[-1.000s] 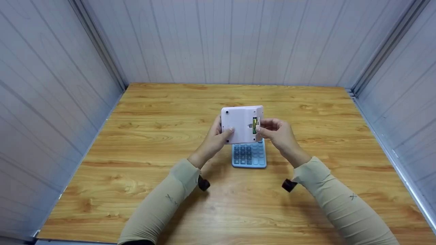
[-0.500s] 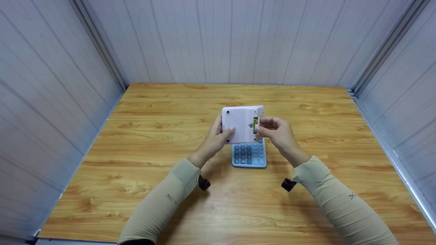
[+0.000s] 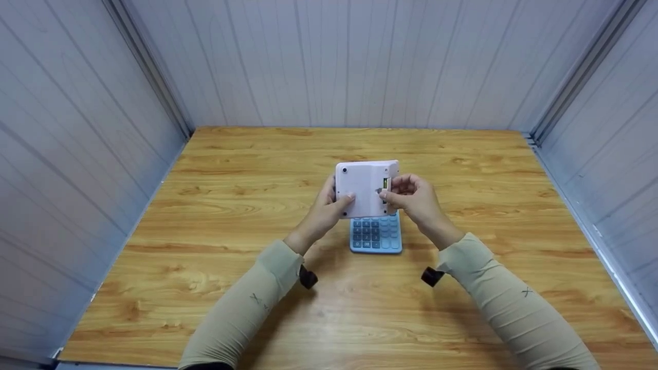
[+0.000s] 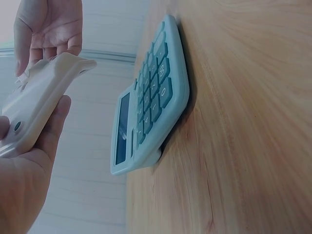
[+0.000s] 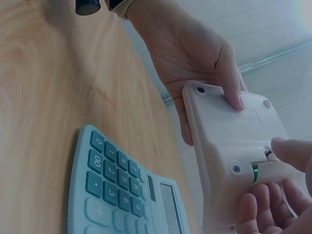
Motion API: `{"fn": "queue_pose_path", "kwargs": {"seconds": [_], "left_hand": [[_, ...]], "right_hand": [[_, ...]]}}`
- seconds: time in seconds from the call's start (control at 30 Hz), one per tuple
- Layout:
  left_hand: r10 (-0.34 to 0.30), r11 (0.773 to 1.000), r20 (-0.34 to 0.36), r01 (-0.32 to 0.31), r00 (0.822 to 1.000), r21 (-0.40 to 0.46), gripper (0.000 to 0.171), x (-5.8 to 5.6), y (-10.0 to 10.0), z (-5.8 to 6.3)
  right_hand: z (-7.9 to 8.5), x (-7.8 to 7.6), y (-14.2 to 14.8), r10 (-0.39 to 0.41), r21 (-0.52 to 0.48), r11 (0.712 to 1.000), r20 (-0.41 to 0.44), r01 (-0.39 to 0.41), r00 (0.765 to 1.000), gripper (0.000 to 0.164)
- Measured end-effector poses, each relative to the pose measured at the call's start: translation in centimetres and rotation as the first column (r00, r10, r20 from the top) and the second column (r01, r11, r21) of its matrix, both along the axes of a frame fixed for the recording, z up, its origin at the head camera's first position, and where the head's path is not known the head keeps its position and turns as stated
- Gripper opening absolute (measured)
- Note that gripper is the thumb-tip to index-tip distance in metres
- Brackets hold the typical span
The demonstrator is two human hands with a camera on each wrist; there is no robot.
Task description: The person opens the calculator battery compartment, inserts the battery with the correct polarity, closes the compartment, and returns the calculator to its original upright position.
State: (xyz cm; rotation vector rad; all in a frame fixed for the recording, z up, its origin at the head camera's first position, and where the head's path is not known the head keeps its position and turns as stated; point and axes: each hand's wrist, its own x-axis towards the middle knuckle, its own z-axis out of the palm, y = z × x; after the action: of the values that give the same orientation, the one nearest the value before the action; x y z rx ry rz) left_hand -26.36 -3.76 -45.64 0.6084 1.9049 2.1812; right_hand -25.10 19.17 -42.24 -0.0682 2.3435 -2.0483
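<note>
Raised off the table, a pale pink calculator [image 3: 362, 187] has its back turned to the head camera. My left hand [image 3: 325, 208] grips its left end, thumb across the back and fingers behind. At the other end, my right hand [image 3: 419, 205] pinches a small battery cover [image 5: 275, 170], thumb on the back and fingers curled at the edge. The cover lies partly over the battery slot. A strip of green battery [image 5: 255, 173] shows in the gap beside it. A blue calculator [image 3: 375, 237] lies keys up below the pink one, which hides its upper part in the head view.
The wood-grain table [image 3: 231, 205] spreads around both hands. White panel walls [image 3: 329, 61] stand behind and at both sides. Dark wrist cameras [image 3: 308, 278] hang under the sleeves, low over the tabletop.
My right hand has shifted slightly left with the battery cover, its thumb further over the calculator's back. Less of the battery shows now. The left hand has barely moved.
</note>
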Motion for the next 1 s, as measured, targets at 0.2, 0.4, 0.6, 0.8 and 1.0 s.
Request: {"fn": "queue_pose_path", "kwargs": {"seconds": [0.2, 0.4, 0.6, 0.8, 1.0], "left_hand": [[-0.006, 1.000, -0.004, 0.006, 1.000, 0.010, 0.053, 0.21, 0.06, 0.00], [-0.010, 1.000, -0.017, 0.010, 1.000, 0.019, 0.051, 0.24, 0.18, -0.10], [-0.008, 0.999, -0.025, 0.009, 1.000, 0.031, 0.051, 0.30, 0.42, -0.13], [-0.015, 1.000, -0.006, 0.015, 1.000, 0.020, 0.052, 0.31, 0.19, -0.11], [-0.023, 0.999, -0.007, 0.024, 1.000, 0.036, 0.054, 0.31, -0.10, -0.04]], "right_hand": [[-0.13, -0.22, -0.29, -0.022, 0.038, 0.999, 0.008, 0.022, 1.000, 0.042], [-0.28, -0.41, -0.52, -0.048, 0.052, 0.997, -0.037, 0.050, 0.998, 0.041], [-0.44, -0.48, -0.66, -0.062, 0.058, 0.996, -0.057, 0.065, 0.996, 0.037], [-0.55, -0.40, -0.38, -0.045, 0.039, 0.998, -0.033, 0.046, 0.998, 0.033], [-0.46, -0.32, -0.03, -0.020, 0.001, 1.000, -0.027, 0.020, 0.999, 0.028]]}}
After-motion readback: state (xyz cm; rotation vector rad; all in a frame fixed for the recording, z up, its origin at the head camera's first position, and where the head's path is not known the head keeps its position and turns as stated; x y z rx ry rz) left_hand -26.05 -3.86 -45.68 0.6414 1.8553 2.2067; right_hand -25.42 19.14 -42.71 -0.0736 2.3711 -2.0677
